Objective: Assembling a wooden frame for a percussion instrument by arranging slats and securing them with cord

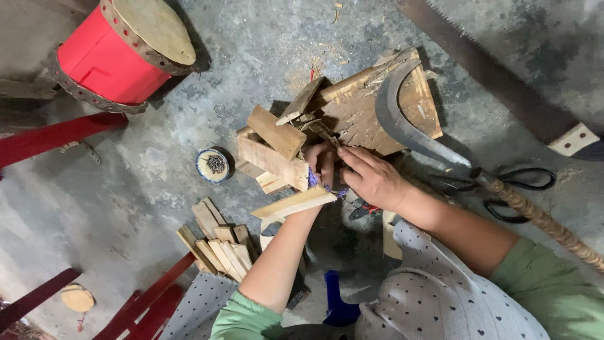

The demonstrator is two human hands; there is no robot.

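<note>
Both hands are pressed together at a wooden block stack.
The left hand (321, 165) is closed on purple cord (313, 181); the right hand (371, 178) is laid beside it, near the wooden blocks (274, 151).

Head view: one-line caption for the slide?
Both hands, left hand and right hand, meet at a purple piece beside stacked wood blocks, a curved sickle resting nearby.
</note>
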